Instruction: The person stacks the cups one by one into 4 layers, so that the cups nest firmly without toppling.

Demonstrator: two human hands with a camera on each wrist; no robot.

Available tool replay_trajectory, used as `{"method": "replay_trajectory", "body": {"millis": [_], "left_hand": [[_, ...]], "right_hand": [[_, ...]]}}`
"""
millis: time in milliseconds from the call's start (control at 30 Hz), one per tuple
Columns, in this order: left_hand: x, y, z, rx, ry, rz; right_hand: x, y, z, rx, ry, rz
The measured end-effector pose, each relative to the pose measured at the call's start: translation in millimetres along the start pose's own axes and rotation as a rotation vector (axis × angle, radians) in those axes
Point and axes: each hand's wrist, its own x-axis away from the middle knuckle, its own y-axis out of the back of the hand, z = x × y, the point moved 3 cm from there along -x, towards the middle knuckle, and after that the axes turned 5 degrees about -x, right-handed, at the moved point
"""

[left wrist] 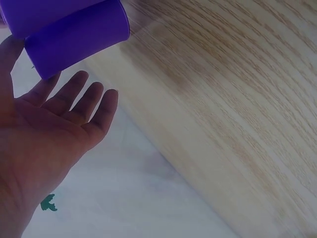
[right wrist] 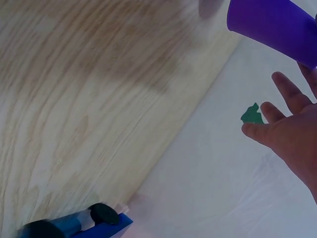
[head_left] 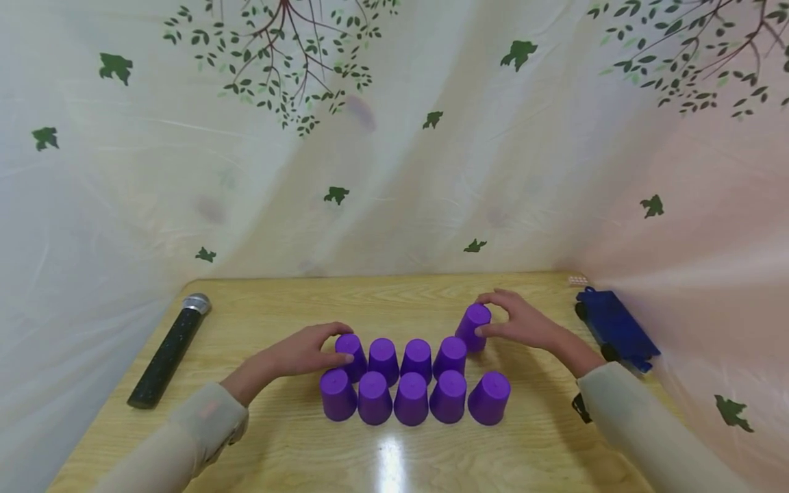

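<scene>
Upside-down purple cups stand on the wooden table in two rows, a front row (head_left: 411,398) and a back row (head_left: 417,361). My left hand (head_left: 308,350) pinches the leftmost back-row cup (head_left: 351,356) between thumb and index finger. In the left wrist view that cup (left wrist: 79,39) lies at the fingertips, the other fingers spread. My right hand (head_left: 520,322) grips another purple cup (head_left: 474,325) near its narrow end, just behind the right end of the back row. The right wrist view shows this cup (right wrist: 272,27) at the top, the lower fingers extended away from it.
A black microphone (head_left: 169,352) with a silver head lies at the table's left side. At the right edge sits a blue toy vehicle (head_left: 618,329) with black wheels. Behind the table (head_left: 277,301) hangs a pale curtain (head_left: 394,157) with leaf prints.
</scene>
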Motion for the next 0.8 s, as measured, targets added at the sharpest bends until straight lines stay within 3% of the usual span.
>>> {"method": "replay_trajectory", "body": {"millis": [200,400,800], "left_hand": [[-1.1,-1.8,-0.2,0.002,-0.001,0.002],[-0.8,-1.3,-0.6,0.009,0.0,-0.004],[-0.3,-1.9,1.8,0.003,-0.001,-0.005]], "right_hand": [[-20,-3,9,-0.007,0.003,0.001],[-42,-8,26,0.008,0.062,0.003],[-73,-21,46,0.032,0.048,0.083]]}}
